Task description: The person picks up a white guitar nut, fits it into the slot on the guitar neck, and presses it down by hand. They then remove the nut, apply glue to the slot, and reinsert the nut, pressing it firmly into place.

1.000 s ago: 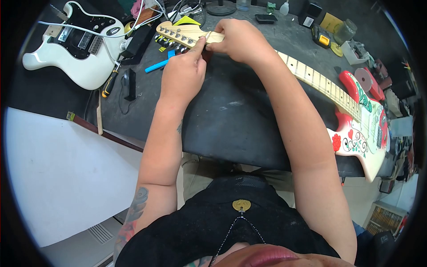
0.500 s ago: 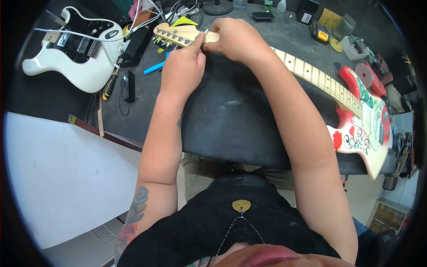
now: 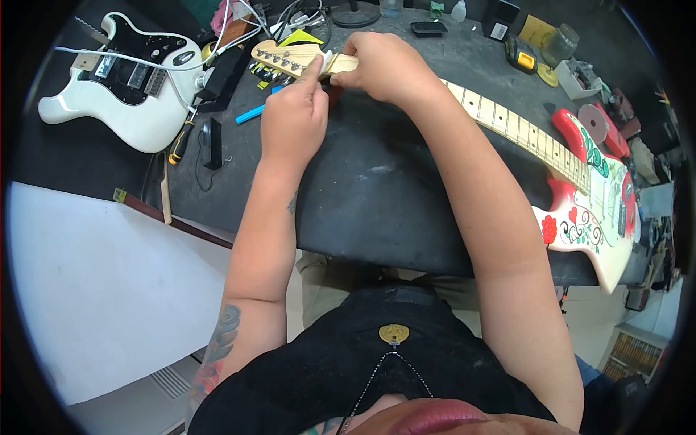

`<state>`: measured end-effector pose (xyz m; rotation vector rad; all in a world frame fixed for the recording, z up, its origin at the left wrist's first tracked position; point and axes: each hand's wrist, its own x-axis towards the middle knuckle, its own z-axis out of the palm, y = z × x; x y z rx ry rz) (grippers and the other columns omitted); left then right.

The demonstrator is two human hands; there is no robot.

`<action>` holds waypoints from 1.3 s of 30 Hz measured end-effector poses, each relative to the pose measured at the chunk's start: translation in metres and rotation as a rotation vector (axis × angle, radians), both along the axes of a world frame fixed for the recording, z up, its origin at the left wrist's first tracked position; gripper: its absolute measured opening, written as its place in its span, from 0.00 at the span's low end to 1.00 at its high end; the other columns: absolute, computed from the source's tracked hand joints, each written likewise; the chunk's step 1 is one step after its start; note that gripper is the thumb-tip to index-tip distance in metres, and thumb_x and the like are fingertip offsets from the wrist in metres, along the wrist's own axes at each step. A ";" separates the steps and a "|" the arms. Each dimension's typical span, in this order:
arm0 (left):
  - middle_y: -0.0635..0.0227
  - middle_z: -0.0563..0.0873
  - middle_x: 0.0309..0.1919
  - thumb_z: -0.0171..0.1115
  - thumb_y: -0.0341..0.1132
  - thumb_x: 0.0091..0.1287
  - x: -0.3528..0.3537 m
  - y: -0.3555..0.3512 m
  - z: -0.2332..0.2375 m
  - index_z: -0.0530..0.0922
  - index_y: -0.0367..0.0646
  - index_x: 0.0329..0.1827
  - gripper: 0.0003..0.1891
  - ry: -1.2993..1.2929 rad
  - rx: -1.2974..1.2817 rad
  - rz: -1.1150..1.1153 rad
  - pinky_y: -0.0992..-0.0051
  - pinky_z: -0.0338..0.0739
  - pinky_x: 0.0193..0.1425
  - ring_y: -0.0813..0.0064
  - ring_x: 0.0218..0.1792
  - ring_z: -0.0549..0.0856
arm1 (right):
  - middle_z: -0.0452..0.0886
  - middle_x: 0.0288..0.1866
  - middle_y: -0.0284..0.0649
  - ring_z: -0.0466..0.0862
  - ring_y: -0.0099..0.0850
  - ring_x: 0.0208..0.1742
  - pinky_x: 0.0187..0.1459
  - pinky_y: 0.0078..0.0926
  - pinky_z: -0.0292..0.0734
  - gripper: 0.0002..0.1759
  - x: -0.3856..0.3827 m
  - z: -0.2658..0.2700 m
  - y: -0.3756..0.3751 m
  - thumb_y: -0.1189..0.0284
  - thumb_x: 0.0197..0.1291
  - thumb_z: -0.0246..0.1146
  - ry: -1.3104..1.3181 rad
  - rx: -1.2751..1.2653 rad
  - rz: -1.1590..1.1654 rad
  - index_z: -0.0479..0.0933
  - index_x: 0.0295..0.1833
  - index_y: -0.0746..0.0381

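A painted electric guitar [image 3: 580, 226] lies across the bench, its maple neck [image 3: 507, 123] running up and left to a pale headstock [image 3: 286, 58] with tuning posts. No strings are visible on it. My right hand [image 3: 384, 65] is closed around the neck just below the headstock, fingers over it and thumb at the near edge. A small white nut-like piece [image 3: 328, 58] sits at the top of the neck, close to both hands' fingertips. My left hand [image 3: 293, 116] has its index finger stretched over the headstock beside that piece; its other fingers are curled and partly hidden.
At the left lies a white guitar body [image 3: 138, 109] with a black pickguard and a cable across it. A blue strip [image 3: 250, 114], a screwdriver [image 3: 181, 141] and a black box [image 3: 210, 142] lie nearby. A yellow-black tool [image 3: 520, 55] and a glass jar [image 3: 560, 45] stand at the back right.
My left hand has shifted slightly left and down, its index fingertip drawn back from the nut area, so the white piece shows more. My right hand keeps its hold on the neck.
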<state>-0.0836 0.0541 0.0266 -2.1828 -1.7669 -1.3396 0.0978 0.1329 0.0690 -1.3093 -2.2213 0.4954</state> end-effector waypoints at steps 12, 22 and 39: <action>0.50 0.90 0.30 0.62 0.29 0.78 0.007 0.003 -0.001 0.88 0.44 0.74 0.22 0.138 -0.013 0.017 0.62 0.86 0.43 0.57 0.30 0.92 | 0.95 0.46 0.53 0.95 0.45 0.44 0.51 0.43 0.89 0.31 0.001 0.008 -0.001 0.55 0.59 0.82 -0.067 -0.097 0.005 0.89 0.61 0.66; 0.53 0.91 0.29 0.61 0.29 0.80 0.011 0.015 0.005 0.86 0.44 0.76 0.23 0.059 0.016 0.037 0.59 0.86 0.43 0.56 0.31 0.92 | 0.94 0.46 0.54 0.95 0.47 0.45 0.52 0.44 0.89 0.31 0.001 0.004 -0.001 0.57 0.61 0.82 -0.053 -0.036 0.024 0.88 0.62 0.67; 0.52 0.88 0.26 0.63 0.28 0.77 0.001 -0.005 0.003 0.89 0.49 0.74 0.23 0.074 -0.045 0.007 0.66 0.84 0.39 0.65 0.24 0.89 | 0.94 0.47 0.53 0.95 0.46 0.46 0.51 0.44 0.87 0.29 0.002 0.005 -0.005 0.60 0.62 0.81 -0.016 -0.048 0.018 0.87 0.63 0.65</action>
